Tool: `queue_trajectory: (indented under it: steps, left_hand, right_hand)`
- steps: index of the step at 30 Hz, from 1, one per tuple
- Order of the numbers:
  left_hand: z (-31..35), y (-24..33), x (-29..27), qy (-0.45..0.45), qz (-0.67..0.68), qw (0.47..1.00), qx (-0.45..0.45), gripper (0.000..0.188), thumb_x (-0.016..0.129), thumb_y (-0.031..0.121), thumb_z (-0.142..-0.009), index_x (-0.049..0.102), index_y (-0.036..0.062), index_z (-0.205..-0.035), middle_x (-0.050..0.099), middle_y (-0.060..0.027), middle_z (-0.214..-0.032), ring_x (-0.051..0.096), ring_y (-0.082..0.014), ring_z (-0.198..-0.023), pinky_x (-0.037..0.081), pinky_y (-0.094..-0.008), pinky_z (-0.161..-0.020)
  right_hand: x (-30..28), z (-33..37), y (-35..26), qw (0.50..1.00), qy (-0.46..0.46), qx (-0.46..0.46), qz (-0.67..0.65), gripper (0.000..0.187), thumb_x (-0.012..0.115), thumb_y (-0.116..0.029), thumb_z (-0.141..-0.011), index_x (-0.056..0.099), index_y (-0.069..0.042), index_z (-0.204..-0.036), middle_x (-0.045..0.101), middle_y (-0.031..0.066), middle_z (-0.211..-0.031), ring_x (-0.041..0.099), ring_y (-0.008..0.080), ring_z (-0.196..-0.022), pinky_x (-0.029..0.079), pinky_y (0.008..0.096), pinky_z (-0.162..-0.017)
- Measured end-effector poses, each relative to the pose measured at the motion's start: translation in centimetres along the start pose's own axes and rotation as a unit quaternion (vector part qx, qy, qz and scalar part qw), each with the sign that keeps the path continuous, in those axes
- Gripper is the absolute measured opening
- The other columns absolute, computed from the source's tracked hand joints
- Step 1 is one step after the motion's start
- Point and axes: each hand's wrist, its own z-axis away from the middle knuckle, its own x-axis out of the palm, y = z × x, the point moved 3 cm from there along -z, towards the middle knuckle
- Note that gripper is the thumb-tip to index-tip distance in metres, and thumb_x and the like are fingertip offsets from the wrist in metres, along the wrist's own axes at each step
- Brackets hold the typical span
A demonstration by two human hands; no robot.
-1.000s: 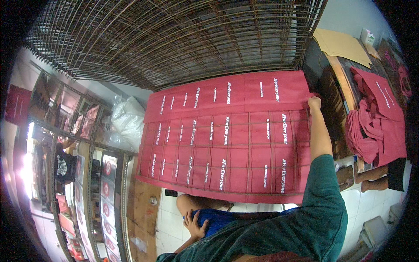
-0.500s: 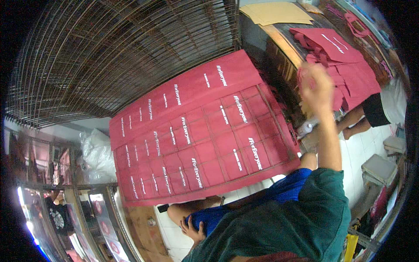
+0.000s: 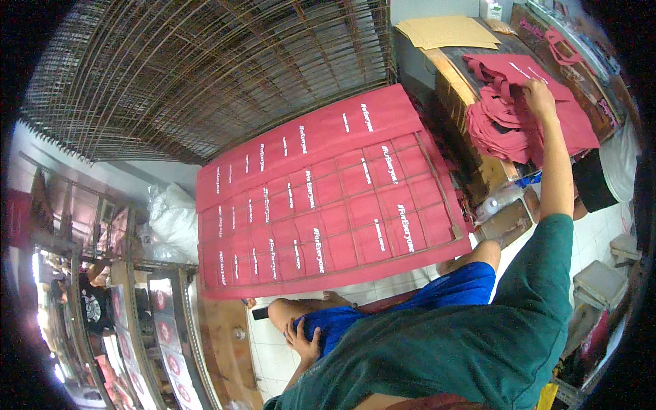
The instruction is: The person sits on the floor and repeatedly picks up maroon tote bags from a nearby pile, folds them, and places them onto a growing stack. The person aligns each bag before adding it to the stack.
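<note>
My right hand [image 3: 540, 100], arm stretched out to the right, is at a stack of red cloth bags [image 3: 564, 113] on the wooden table. Its fingers are bent together on the cloth of the top bag, beside the bunched handles and folded edges [image 3: 495, 126]. Resting on my blue shorts near the knee, my left hand [image 3: 304, 339] has its fingers spread and holds nothing. In front of me, red cloth pieces with white print [image 3: 348, 212] lie in rows on a wire grid rack [image 3: 437, 184].
More wire racks [image 3: 225, 75] rise behind the red pieces. Tan sheets [image 3: 447, 33] lie on the far end of the wooden table [image 3: 454, 85]. A plastic bottle [image 3: 486, 207] stands below it. White plastic bags [image 3: 171, 215] and metal shelves [image 3: 126, 301] are on the left.
My right hand has moved farther right and away from me, from above the near side of the bag stack to the top bag. My left hand stays on my leg. The view has shifted slightly.
</note>
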Motion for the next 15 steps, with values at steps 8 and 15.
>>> queue_trajectory:
  steps: [8,15]
  left_hand:
    - [-8.7,18.5,-4.6,-0.118,0.253,0.924,0.263,0.057,0.075,0.028,-0.072,0.056,0.0056,-0.121,0.052,-0.0179,-0.125,0.050,-0.0329,-0.116,0.040,-0.0409,-0.096]
    - [-10.6,39.3,-10.4,-0.444,0.550,0.636,0.309,0.091,0.069,0.040,-0.080,0.014,0.0155,-0.148,0.033,-0.0123,-0.143,0.043,-0.0294,-0.124,0.042,-0.0440,-0.096]
  right_hand:
    - [-17.4,-4.3,-11.2,0.972,0.149,-0.104,-0.149,0.026,0.054,-0.013,-0.082,0.065,-0.004,-0.104,0.064,0.0222,-0.094,0.061,0.0391,-0.090,0.049,0.0437,-0.080]
    - [-27.4,1.8,-28.8,0.924,0.094,-0.307,-0.208,0.029,0.053,-0.002,-0.078,0.064,-0.002,-0.105,0.065,0.0196,-0.092,0.064,0.0325,-0.085,0.049,0.0375,-0.076]
